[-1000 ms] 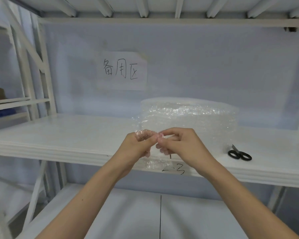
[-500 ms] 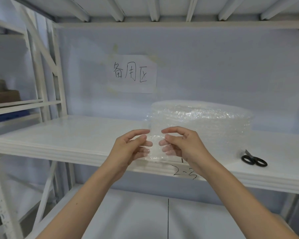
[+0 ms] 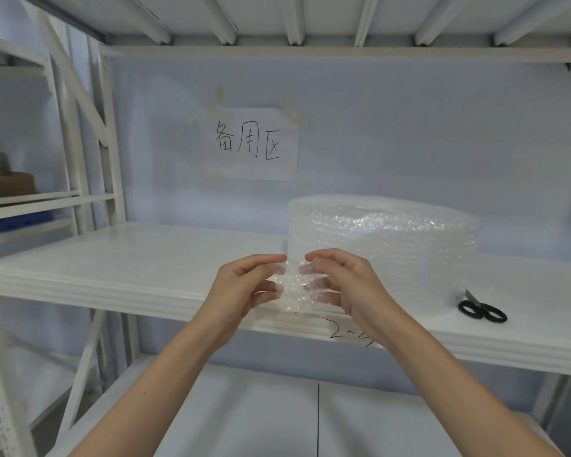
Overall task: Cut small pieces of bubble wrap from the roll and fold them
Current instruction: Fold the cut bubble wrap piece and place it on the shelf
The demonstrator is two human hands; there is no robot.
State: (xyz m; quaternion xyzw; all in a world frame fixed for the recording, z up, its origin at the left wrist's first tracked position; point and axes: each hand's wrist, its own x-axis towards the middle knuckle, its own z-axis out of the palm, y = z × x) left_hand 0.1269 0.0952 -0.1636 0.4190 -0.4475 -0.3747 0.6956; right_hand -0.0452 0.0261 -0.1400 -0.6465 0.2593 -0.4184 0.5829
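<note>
Nearest the camera, the person's left hand (image 3: 244, 288) and right hand (image 3: 346, 285) are raised side by side just in front of the white shelf board (image 3: 139, 258). Between them they hold a small clear piece of bubble wrap (image 3: 292, 285). Each grip is clamped on it, thumb on the near side and curled fingers behind, showing through the plastic. The piece hangs upright between the two hands (whether it is already doubled over cannot be told). Just behind the hands, on the shelf board, stands the big translucent roll of bubble wrap (image 3: 386, 242). The black-handled scissors (image 3: 482, 311) lie on the board right of the roll, near its base. Farthest back, on the pale wall above the roll, hangs a white paper sign with handwritten characters (image 3: 251, 145).
</note>
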